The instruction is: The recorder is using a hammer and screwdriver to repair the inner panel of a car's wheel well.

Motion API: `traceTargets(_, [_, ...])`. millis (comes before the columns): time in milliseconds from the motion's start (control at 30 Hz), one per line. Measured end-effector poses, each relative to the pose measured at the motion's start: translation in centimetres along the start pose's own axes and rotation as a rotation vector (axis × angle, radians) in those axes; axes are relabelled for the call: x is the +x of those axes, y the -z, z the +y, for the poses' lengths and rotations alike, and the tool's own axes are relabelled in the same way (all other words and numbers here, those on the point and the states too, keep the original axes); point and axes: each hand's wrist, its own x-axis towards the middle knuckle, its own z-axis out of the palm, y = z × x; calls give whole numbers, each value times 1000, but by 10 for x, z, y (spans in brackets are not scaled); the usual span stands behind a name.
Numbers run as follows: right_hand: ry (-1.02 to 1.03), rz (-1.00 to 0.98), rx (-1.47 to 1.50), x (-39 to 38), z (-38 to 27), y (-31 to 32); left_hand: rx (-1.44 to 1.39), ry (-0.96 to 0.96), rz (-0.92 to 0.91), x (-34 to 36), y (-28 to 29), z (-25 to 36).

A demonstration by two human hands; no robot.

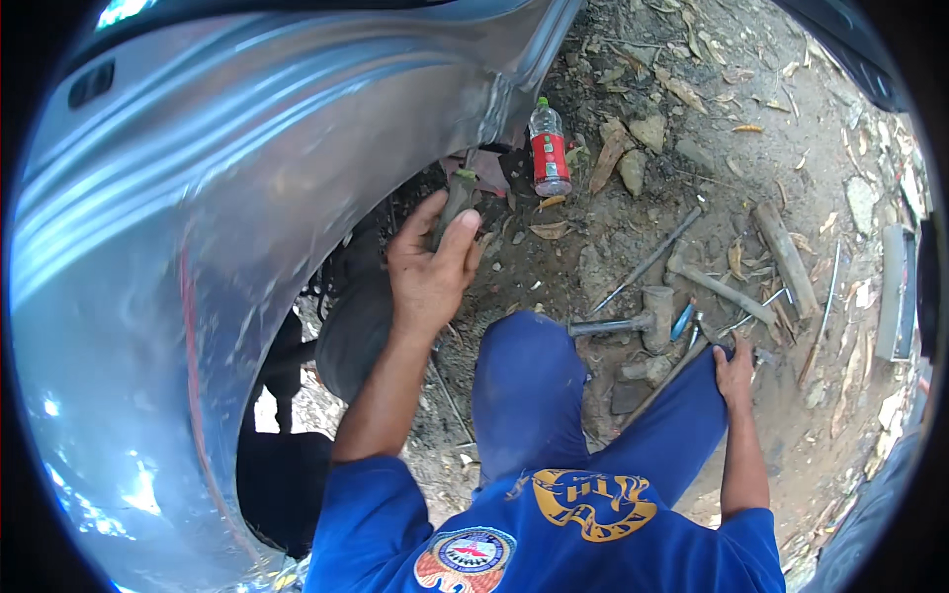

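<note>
My left hand (427, 277) is raised beside the lower edge of a grey, dented car body panel (297, 158). Its fingers and thumb grip the dark handle of what looks like a screwdriver (456, 205). A short stretch of metal shaft points up to the panel's edge, where its tip cannot be made out. On my bent right knee rests my right hand (734, 374), fingers laid over the blue trousers and holding nothing visible. Close to that knee, a heavy-headed hammer (656, 318) lies on the dirt.
A plastic bottle (550, 153) with a red label stands past my left hand, near stones (633, 170). Rods, a wooden stick (786, 259) and a long chisel-like bar (647, 259) lie on the ground. Under the panel sits a dark tyre (354, 331).
</note>
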Motion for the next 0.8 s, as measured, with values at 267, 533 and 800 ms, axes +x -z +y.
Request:
traceTargets(267, [-48, -4, 5, 8, 12, 8, 203, 141, -64, 5, -2, 28])
traceTargets(533, [-46, 15, 36, 13, 13, 2, 749, 160, -109, 9, -8, 40])
traceTargets(800, [1, 22, 65, 12, 20, -1, 1114, -31, -202, 28, 4, 54])
